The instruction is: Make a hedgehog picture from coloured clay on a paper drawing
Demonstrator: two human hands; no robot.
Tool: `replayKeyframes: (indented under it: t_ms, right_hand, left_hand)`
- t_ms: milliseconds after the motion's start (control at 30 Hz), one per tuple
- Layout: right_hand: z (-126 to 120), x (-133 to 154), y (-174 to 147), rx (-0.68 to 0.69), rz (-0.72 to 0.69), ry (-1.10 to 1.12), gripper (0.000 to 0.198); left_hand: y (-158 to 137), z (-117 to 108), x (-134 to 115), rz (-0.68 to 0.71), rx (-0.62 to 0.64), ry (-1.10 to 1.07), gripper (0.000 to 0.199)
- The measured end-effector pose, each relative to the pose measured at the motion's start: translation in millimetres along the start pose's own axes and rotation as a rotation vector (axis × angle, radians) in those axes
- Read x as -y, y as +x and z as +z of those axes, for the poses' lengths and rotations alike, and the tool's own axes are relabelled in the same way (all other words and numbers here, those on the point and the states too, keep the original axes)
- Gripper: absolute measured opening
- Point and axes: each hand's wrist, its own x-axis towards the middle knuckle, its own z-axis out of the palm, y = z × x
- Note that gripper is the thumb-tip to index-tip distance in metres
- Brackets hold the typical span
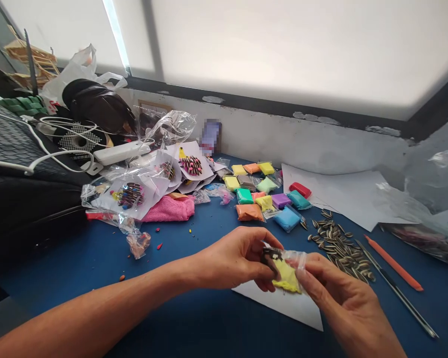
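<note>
Between my two hands is a small clear plastic packet of yellow modelling clay (288,274), with dark printing at its left end. My left hand (239,258) grips that printed end, fingers curled behind it and thumb in front. At the opposite end, my right hand (339,293) pinches the clear plastic edge between thumb and fingers. Under the packet, a white sheet of paper (294,309) lies on the blue table. Striped sunflower seeds (339,243) are heaped just beyond my right hand.
Wrapped clay blocks, including an orange one (250,213) and a blue one (287,219), lie behind my hands. An orange tool (393,262) and a metal-tipped pen-like tool (399,293) rest at right. Left are seed-covered craft pieces (130,195), a pink cloth (168,209) and a black bag (30,199).
</note>
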Motion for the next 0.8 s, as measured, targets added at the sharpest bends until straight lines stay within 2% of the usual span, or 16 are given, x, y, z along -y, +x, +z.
replayKeyframes:
  t_ms: [100, 233, 333, 500, 667, 800]
  right_hand:
    - [1.7, -3.5, -2.1, -0.036, 0.025, 0.036, 0.026]
    - [1.1, -8.9, -6.7, -0.085, 0.043, 0.016, 0.028]
    - [1.5, -6.5, -6.7, -0.086, 0.053, 0.033, 0.026]
    - [4.4, 1.1, -3.8, -0.027, 0.101, 0.104, 0.022]
    - [9.1, 4.3, -4.9, -0.054, 0.138, 0.140, 0.026]
    - [12.4, 2.1, -5.9, -0.089, 0.138, 0.146, 0.027]
  left_hand:
    - [-0.2, 0.6, 0.1, 0.008, 0.029, 0.016, 0.027]
    - [-0.5, 0.0, -6.0, -0.009, -0.002, 0.094, 0.017]
    - [-1.2, -0.3, -9.3, -0.049, -0.010, 0.148, 0.037]
    - [-2.0, 1.9, -5.6, -0.068, -0.006, 0.139, 0.031]
    - [-1.6, 1.9, -1.3, -0.056, -0.109, 0.219, 0.030]
    - [-1.7, -0.3, -3.4, -0.049, -0.102, 0.264, 0.034]
